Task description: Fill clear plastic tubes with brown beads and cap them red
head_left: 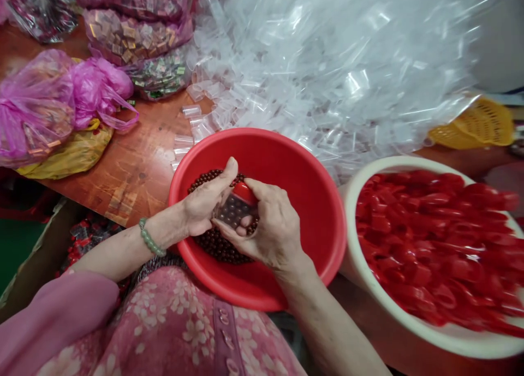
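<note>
Over a red plastic basin (305,207), both hands are around a small clear plastic container (234,208), with dark round balls visible through it. My right hand (277,223) grips it from the right, thumb and fingers on opposite edges. My left hand (207,204), thumb raised, presses against its left side; its other fingers are partly hidden. A patch of red shows at the container's upper end, and I cannot tell whether it is a cap or the basin behind. Beneath the hands, a heap of dark brown balls (223,249) lies in the left part of the basin.
A cream tub (352,201) of red plastic pieces (442,245) stands at right. Behind the basin spreads a pile of clear plastic tubes (270,103). Pink bags (36,103) of small items sit at left, and a yellow basket (477,125) at back right.
</note>
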Available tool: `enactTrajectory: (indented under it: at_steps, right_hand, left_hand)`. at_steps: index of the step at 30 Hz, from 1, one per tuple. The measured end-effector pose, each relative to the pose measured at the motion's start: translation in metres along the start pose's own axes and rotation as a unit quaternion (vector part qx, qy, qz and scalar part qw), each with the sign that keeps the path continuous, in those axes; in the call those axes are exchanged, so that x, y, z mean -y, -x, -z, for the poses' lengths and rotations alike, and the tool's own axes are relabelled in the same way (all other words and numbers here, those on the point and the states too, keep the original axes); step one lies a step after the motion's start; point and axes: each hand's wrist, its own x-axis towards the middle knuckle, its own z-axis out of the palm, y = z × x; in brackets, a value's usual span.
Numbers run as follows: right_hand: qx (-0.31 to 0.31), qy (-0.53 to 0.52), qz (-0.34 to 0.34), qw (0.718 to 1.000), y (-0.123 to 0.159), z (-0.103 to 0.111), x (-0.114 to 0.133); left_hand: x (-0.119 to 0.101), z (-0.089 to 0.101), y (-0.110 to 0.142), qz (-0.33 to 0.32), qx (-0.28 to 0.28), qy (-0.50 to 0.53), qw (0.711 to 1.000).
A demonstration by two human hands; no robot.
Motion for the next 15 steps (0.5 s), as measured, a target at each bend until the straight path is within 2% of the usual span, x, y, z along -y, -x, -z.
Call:
enactTrajectory:
  at_steps: [3,7,11,13,15]
  right_hand:
    - [-0.003,0.017,0.022,1.000,0.001,0.000,-0.001]
    - [-0.004,0.026,0.049,0.998,0.002,0.001,-0.004]
    - [-0.001,0.029,0.064,0.998,0.002,0.002,-0.004]
    - [-0.001,0.032,0.069,0.997,0.000,0.001,-0.003]
    - [0.004,0.033,0.076,0.997,-0.001,0.000,-0.002]
  left_hand:
    - [0.006,-0.007,-0.006,-0.017,-0.051,0.022,0.998]
    - [0.013,-0.015,-0.010,-0.047,-0.157,0.017,0.986]
    - [0.017,-0.020,-0.008,-0.135,-0.251,-0.020,0.958]
    - [0.019,-0.019,-0.008,-0.147,-0.258,-0.046,0.954]
    - [0.020,-0.018,-0.008,-0.133,-0.252,-0.065,0.956]
